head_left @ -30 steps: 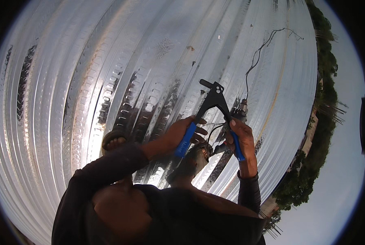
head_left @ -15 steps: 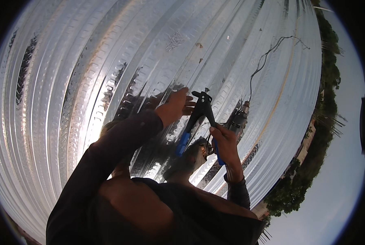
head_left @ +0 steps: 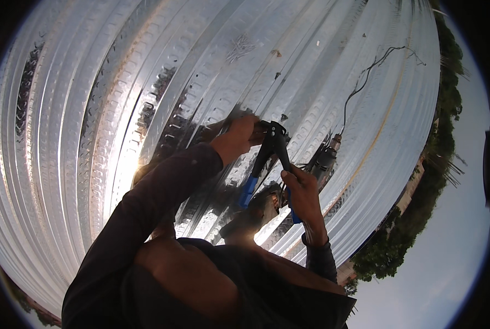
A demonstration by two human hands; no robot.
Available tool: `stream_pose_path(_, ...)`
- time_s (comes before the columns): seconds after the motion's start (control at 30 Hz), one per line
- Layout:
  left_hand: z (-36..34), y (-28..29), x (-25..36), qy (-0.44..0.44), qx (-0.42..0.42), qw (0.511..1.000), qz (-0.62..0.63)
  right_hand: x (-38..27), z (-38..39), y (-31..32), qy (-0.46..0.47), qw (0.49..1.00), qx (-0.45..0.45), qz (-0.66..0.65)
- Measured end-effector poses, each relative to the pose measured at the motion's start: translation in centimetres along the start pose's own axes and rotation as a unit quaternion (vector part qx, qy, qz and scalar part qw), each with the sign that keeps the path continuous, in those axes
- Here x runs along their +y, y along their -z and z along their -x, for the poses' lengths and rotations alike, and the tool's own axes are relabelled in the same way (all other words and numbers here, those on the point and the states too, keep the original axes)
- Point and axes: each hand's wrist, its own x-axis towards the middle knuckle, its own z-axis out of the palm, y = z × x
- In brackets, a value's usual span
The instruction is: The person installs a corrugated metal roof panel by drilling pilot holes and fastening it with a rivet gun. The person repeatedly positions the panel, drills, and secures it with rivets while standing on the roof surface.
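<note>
A black hand riveter with blue grips is held over the ribbed metal sheeting, its handles spread apart. My right hand is closed round its right-hand handle, near the blue grip. At the tool's head is my left hand, with its fingertips against the head's left side; those fingers are partly in shadow. The other blue-gripped handle hangs free to the left of my right hand. A small dark piece shows just above the riveter's head.
Shiny ribbed metal sheets spread all round me. A power drill lies just right of the riveter, and a dark wire stretches beyond it. Farther off sits a scatter of rivets. Trees stand past the right edge.
My left hand has moved right, from open fingers beside the riveter to contact with its head. The right hand keeps its hold, and the view has shifted slightly.
</note>
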Motion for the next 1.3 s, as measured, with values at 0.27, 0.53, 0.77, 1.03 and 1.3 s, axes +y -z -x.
stream_pose_path(0.27,0.2,0.0,0.1,0.016,-0.024,1.0,-0.006,-0.9,0.0,-0.2,0.0,1.0,-0.006,0.011)
stream_pose_path(0.53,9.4,4.1,-6.3,0.041,-0.015,0.987,-0.157,-1.4,-2.4,-2.2,-0.002,0.995,-0.032,0.097)
stream_pose_path(0.77,9.0,5.8,-9.6,0.037,-0.064,0.994,-0.081,2.4,-2.5,-7.8,0.053,0.962,0.162,0.212)
stream_pose_path(1.03,6.9,7.8,-11.0,0.083,-0.061,0.994,0.029,5.5,-4.0,-11.5,0.042,0.993,0.112,-0.021)
stream_pose_path(1.3,8.2,7.3,-10.8,0.082,-0.102,0.991,-0.012,6.4,-5.7,-13.2,0.03,0.957,0.217,0.192)
